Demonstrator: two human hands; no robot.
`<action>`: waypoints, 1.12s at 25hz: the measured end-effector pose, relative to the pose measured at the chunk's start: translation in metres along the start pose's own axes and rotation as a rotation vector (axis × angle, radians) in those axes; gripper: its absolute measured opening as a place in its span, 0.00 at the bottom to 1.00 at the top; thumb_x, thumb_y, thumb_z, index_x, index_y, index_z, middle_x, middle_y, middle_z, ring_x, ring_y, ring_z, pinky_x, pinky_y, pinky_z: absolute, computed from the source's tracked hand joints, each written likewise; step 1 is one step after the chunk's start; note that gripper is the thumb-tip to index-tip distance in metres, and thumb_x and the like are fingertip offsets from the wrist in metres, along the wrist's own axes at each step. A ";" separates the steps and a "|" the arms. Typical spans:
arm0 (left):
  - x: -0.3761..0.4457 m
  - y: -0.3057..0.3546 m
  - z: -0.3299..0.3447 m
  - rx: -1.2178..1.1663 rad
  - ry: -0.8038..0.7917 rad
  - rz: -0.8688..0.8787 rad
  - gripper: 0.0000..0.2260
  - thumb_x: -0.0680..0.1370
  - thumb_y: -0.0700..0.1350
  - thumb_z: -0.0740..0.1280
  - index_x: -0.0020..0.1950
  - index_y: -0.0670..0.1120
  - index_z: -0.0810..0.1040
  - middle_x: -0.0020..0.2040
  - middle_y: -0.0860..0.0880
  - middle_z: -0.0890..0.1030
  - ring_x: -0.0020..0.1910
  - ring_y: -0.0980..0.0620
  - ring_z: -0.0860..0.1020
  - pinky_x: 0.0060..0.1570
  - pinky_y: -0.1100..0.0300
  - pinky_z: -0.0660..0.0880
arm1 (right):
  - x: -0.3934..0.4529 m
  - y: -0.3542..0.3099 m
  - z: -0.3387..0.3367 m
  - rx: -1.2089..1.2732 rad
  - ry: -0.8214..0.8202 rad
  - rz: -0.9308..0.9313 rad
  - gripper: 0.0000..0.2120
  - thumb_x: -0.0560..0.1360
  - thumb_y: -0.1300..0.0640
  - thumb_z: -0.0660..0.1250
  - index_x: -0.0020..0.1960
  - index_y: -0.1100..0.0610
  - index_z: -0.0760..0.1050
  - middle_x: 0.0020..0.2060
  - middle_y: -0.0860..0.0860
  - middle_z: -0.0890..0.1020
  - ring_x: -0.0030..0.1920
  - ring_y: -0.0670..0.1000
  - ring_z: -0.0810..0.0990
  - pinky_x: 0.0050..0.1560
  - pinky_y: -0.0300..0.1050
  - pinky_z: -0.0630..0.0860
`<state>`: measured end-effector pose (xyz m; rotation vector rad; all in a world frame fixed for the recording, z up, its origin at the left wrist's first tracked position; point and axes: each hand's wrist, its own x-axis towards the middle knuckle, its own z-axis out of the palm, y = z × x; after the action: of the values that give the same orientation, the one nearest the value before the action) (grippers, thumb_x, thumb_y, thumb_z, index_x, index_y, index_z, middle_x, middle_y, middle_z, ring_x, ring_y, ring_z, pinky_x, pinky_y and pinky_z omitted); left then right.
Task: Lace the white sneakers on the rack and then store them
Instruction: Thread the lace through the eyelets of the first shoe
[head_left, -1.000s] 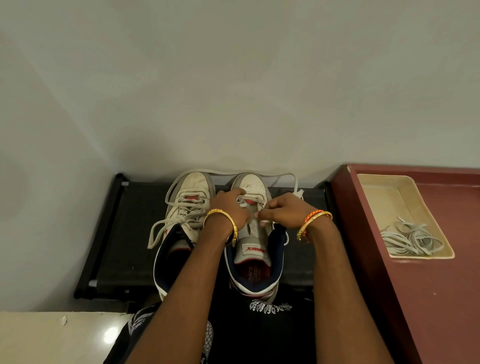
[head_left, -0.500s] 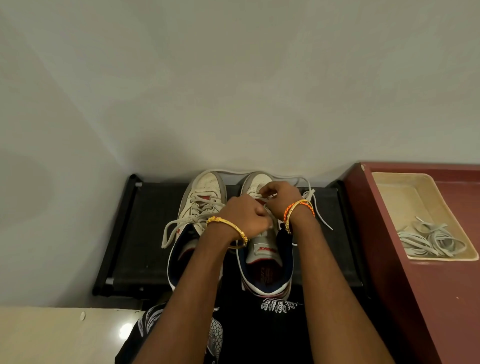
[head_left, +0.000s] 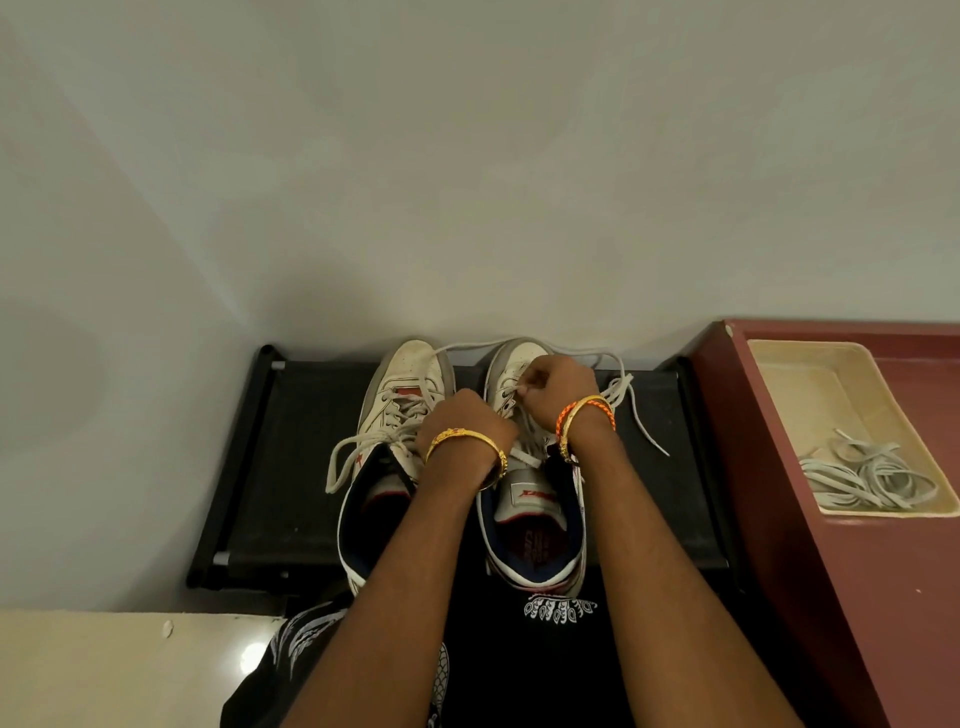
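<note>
Gold bangle (head_left: 464, 442) on left wrist; orange-and-gold bracelets (head_left: 586, 413) right; black, apparently white-printed garment (head_left: 519, 670).

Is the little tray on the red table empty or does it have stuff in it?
Not empty. The cream tray holds a loose tangle of white laces piled at its near end; the far end is bare.

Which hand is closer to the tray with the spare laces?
The right hand. It is at the right sneaker's toe end, on the side toward the tray. The left hand is farther away, between the two sneakers.
</note>
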<state>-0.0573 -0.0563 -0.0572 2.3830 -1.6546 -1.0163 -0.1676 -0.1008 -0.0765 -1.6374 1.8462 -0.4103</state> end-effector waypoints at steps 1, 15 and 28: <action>-0.001 0.002 -0.001 0.020 0.016 -0.016 0.16 0.74 0.54 0.65 0.53 0.42 0.79 0.50 0.44 0.81 0.47 0.44 0.78 0.41 0.57 0.70 | -0.001 0.003 -0.002 0.129 0.017 0.043 0.04 0.75 0.62 0.65 0.45 0.59 0.79 0.43 0.53 0.81 0.45 0.51 0.78 0.47 0.41 0.74; -0.004 0.005 -0.006 0.043 0.033 0.009 0.12 0.76 0.47 0.65 0.56 0.41 0.77 0.53 0.42 0.80 0.53 0.43 0.78 0.43 0.56 0.71 | -0.004 0.014 -0.011 0.373 0.181 -0.045 0.11 0.74 0.67 0.62 0.52 0.57 0.77 0.49 0.54 0.79 0.49 0.52 0.76 0.46 0.36 0.76; 0.020 0.001 0.000 -0.011 0.000 0.137 0.10 0.74 0.43 0.68 0.51 0.39 0.80 0.49 0.41 0.81 0.49 0.42 0.79 0.42 0.56 0.72 | 0.000 -0.008 0.001 -0.428 -0.102 -0.341 0.16 0.76 0.61 0.64 0.61 0.48 0.78 0.59 0.52 0.75 0.64 0.57 0.66 0.62 0.52 0.64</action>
<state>-0.0538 -0.0733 -0.0663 2.2270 -1.7793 -0.9988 -0.1603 -0.1022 -0.0725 -2.2312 1.6554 -0.0661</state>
